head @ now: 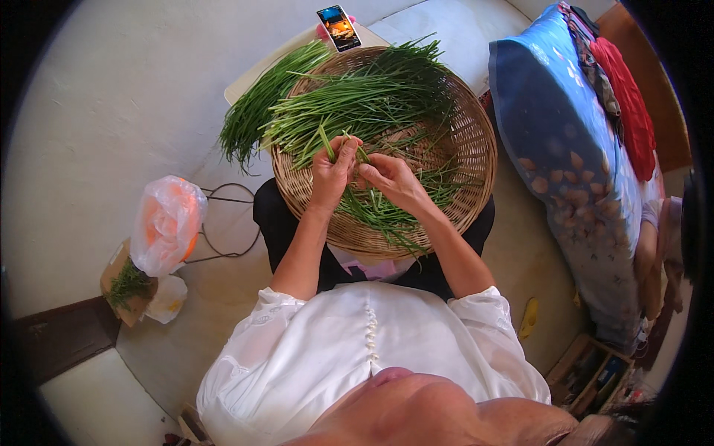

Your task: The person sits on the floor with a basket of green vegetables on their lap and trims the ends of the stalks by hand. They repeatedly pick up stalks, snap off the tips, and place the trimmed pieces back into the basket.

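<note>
A round wicker basket (474,131) rests on my lap. Long green chives (357,97) lie across its far half, pale stem ends towards the left. Above the basket, my left hand (333,170) pinches a few chive stalks (326,142) whose pale ends stick up past the fingers. My right hand (393,178) is close beside it, thumb and forefinger on a stalk at the same small bunch. Loose chive pieces (385,214) lie under both hands along the near side. Another bundle of chives (262,100) hangs over the basket's left side.
A lit phone (339,28) leans on a low pale table (237,89) beyond the basket. To the left stand a clear plastic bag (167,223) on a wire frame and cardboard with green trimmings (128,287). A blue floral cover (558,156) drapes at right; a yellow slipper (529,318) lies nearby.
</note>
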{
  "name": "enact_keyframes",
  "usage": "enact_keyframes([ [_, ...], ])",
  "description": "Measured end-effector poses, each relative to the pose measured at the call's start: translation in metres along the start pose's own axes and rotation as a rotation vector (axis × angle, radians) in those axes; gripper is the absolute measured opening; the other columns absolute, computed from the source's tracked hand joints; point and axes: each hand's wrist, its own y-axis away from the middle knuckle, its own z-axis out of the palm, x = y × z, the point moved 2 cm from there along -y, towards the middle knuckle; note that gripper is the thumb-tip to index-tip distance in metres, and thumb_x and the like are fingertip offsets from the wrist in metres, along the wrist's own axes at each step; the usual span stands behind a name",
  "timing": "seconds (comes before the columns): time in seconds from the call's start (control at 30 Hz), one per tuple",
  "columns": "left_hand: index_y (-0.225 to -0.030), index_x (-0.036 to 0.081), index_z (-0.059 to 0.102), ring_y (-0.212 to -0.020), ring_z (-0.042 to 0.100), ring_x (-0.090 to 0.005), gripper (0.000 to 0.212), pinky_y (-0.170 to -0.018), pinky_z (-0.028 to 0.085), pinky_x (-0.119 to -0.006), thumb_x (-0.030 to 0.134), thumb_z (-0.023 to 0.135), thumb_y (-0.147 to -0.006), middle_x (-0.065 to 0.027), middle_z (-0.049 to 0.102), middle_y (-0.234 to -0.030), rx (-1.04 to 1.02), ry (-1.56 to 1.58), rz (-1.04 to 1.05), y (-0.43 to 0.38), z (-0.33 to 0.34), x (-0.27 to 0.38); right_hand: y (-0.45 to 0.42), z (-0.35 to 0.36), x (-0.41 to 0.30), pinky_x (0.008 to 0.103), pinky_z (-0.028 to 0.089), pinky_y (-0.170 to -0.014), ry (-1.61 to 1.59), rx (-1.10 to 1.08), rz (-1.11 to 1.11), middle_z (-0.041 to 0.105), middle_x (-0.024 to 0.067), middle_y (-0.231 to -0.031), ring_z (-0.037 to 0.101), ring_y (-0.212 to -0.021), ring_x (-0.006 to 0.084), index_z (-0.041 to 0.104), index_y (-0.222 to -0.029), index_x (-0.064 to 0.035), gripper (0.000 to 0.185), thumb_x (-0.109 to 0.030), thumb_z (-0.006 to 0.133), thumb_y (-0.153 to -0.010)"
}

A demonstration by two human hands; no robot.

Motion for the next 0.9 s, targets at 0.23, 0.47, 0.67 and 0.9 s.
enact_keyframes([
  [0.23, -0.099, 0.003, 0.069, -0.049, 0.039, -0.0015, 0.031, -0.044, 0.03, -0.022, 0.034, 0.063, -0.098, 0.0081, 0.045, -0.058, -0.056, 0.007, -0.086, 0.004, 0.007, 0.007, 0.004, 0.001, -0.014, 0.0259, 0.046, -0.057, -0.214, -0.012, 0.116, 0.062, 0.0019, -0.075, 0.055, -0.063, 0.007, 0.065, -0.09, 0.0003, 0.034, -0.029, 0.053, -0.102],
  [0.47, -0.09, 0.004, 0.066, -0.049, 0.036, -0.0018, 0.032, -0.045, 0.029, -0.022, 0.034, 0.058, -0.101, 0.0073, 0.044, -0.057, -0.009, -0.069, -0.037, 0.003, -0.002, 0.001, 0.002, 0.006, -0.02, 0.0228, 0.048, -0.057, -0.15, -0.082, 0.126, 0.061, -0.0003, -0.072, 0.056, -0.062, 0.0057, 0.067, -0.097, -0.0009, 0.033, -0.03, 0.052, -0.103],
  [0.67, -0.091, 0.011, 0.058, -0.047, 0.026, -0.0038, 0.032, -0.043, 0.024, -0.025, 0.037, 0.047, -0.105, 0.0023, 0.051, -0.07, 0.06, 0.083, 0.073, 0.0, -0.006, 0.003, 0.022, 0.004, -0.034, 0.0328, 0.039, -0.052, 0.135, -0.097, 0.171, 0.05, 0.0032, -0.058, 0.046, -0.055, 0.0103, 0.058, -0.077, 0.0021, 0.034, -0.024, 0.055, -0.098],
  [0.9, -0.092, 0.011, 0.056, -0.043, 0.025, -0.0041, 0.027, -0.04, 0.021, -0.023, 0.031, 0.045, -0.106, -0.0048, 0.063, -0.075, 0.231, 0.268, 0.067, 0.002, -0.01, 0.019, 0.08, -0.01, -0.055, 0.0299, 0.037, -0.05, 0.235, -0.055, 0.192, 0.049, 0.0039, -0.058, 0.042, -0.052, 0.0103, 0.065, -0.091, 0.0003, 0.024, -0.021, 0.055, -0.099],
])
